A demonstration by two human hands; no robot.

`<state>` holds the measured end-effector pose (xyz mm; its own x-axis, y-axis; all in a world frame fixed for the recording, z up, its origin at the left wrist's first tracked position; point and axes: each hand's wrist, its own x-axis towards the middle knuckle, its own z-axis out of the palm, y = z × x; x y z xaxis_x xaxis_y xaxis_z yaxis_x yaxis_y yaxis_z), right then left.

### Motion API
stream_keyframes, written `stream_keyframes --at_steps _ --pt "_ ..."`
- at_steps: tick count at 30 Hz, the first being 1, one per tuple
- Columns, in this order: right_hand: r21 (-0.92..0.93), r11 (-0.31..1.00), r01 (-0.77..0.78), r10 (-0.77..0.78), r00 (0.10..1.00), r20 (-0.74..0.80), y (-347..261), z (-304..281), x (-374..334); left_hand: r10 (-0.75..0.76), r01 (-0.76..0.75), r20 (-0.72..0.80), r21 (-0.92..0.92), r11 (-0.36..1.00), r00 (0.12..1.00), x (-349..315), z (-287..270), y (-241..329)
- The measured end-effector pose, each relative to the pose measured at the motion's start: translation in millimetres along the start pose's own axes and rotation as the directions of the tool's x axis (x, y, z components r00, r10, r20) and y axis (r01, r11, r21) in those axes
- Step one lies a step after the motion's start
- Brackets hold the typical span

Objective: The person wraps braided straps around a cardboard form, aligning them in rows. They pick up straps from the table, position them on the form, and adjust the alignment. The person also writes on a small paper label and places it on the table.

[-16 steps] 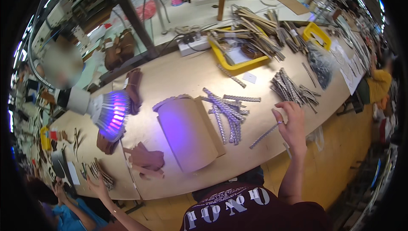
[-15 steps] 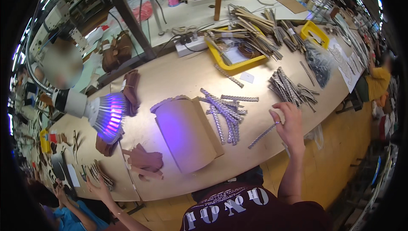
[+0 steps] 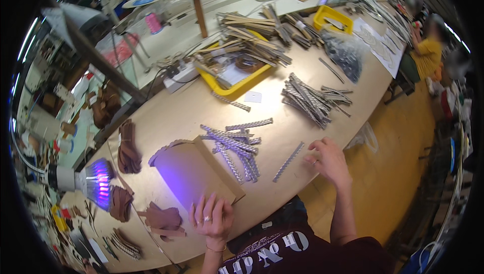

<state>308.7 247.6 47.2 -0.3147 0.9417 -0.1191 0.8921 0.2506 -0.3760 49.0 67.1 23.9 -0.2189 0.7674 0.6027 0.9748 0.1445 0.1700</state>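
My left hand (image 3: 212, 217) rests flat on the near edge of a brown cardboard sheet (image 3: 194, 170), fingers spread, holding nothing. My right hand (image 3: 328, 159) lies open on the wooden table (image 3: 191, 112) near its front edge, fingertips just right of a single grey patterned strip (image 3: 288, 161). A loose pile of the same grey strips (image 3: 233, 145) lies between the cardboard and that strip. A bigger heap of grey strips (image 3: 310, 97) sits farther right.
A lamp (image 3: 83, 182) at the left casts violet light on the cardboard. Brown leather pieces (image 3: 128, 145) lie left. A yellow tray (image 3: 237, 75) with wooden sticks stands at the back, a yellow bin (image 3: 333, 19) beyond. Another person (image 3: 426, 54) is at the far right.
My left hand has come into view and settled on the cardboard's near edge. My right hand has moved down toward the table's front edge. The view has shifted.
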Motion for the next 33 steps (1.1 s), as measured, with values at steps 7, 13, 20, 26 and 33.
stream_keyframes --at_steps 7,13,20,26,33 --pt "-0.039 0.969 -0.244 0.245 0.970 0.003 48.7 -12.9 -27.4 0.003 0.001 -0.060 0.054 0.999 0.998 -12.2 7.3 -0.8" --pt "0.111 0.986 -0.121 0.127 0.991 -0.047 36.9 8.2 -26.2 0.001 0.002 -0.068 0.044 0.999 0.998 -10.5 7.0 0.5" --pt "0.161 0.963 -0.218 0.234 0.968 -0.088 4.2 38.3 24.9 0.032 -0.022 -0.089 0.112 0.993 0.996 -11.5 9.1 -1.1" --pt "0.261 0.964 -0.044 0.055 0.998 -0.034 -31.0 41.4 52.6 0.022 -0.012 -0.106 0.097 0.995 0.994 -11.9 10.5 -0.7" --pt "0.164 0.895 0.414 -0.321 0.856 -0.405 -59.1 24.3 114.3 0.048 -0.036 -0.151 0.080 0.996 0.987 -11.6 12.9 -2.9"
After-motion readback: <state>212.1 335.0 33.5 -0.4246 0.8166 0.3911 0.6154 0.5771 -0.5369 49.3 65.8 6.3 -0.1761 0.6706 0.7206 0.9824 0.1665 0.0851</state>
